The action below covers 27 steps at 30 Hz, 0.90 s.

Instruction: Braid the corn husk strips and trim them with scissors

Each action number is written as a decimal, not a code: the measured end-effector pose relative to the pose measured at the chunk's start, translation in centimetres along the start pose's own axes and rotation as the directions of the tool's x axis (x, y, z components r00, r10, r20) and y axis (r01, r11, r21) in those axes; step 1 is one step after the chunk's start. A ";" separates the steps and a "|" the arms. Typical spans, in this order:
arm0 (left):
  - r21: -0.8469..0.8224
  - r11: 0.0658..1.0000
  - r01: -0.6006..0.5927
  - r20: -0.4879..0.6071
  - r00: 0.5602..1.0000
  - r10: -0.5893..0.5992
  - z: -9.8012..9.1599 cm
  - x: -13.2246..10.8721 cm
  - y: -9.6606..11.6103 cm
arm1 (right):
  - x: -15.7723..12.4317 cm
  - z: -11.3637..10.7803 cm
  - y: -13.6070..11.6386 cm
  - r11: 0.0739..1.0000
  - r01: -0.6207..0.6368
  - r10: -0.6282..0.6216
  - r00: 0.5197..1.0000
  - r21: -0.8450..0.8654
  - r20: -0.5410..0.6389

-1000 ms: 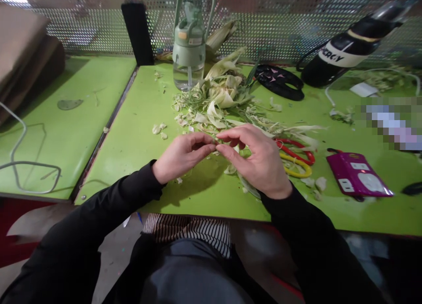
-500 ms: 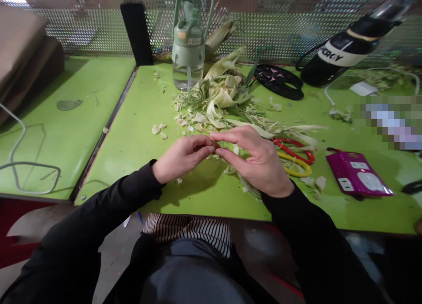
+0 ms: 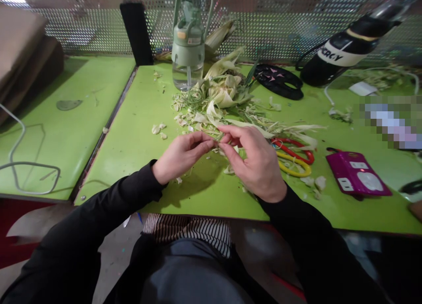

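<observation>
One water bottle (image 3: pixel 189 53) is standing partly filled; my left hand (image 3: pixel 180 156) and right hand (image 3: pixel 255 161) are pinching a husk strip (image 3: pixel 217 141) between fingertips.

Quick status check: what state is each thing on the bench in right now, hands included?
left hand: fingertips pinched on a small husk strip
right hand: pinching the same strip
husk strip: held between both hands
husk pile: loose, scattered
water bottle: upright, lid closed
scissors: lying flat, untouched
purple pouch: lying flat

I see a thin pale-green husk strip (image 3: pixel 216 142), small and mostly hidden, pinched at fingertip level just above the bench (image 3: pixel 138 132), near the husk pile (image 3: pixel 220 97).
</observation>
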<state>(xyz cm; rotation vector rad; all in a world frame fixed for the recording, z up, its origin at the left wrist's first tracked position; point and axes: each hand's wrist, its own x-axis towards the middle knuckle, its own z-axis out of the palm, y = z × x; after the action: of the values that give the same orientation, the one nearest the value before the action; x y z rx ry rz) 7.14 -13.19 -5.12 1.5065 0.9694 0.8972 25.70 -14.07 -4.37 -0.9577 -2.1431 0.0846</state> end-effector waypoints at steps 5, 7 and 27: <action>0.012 1.000 0.005 -0.041 0.999 -0.004 -0.2 0.1 0.2 | 0.0 0.0 0.4 0.997 -0.081 0.081 0.997 -0.014 0.013; 0.029 1.000 0.006 -0.041 0.999 -0.005 -0.3 0.1 0.2 | 0.0 0.0 0.6 0.995 -0.091 0.092 0.996 -0.030 0.006; 0.382 0.894 -0.235 -0.049 0.961 0.273 0.2 -0.4 -0.2 | 0.1 0.6 0.2 0.948 -0.235 0.221 0.971 0.216 0.088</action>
<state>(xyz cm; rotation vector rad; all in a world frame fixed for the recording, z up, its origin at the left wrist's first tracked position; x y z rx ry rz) 7.19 -13.60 -5.39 1.9631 1.0762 1.0228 25.34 -13.71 -4.82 -1.0755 -2.0176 0.4679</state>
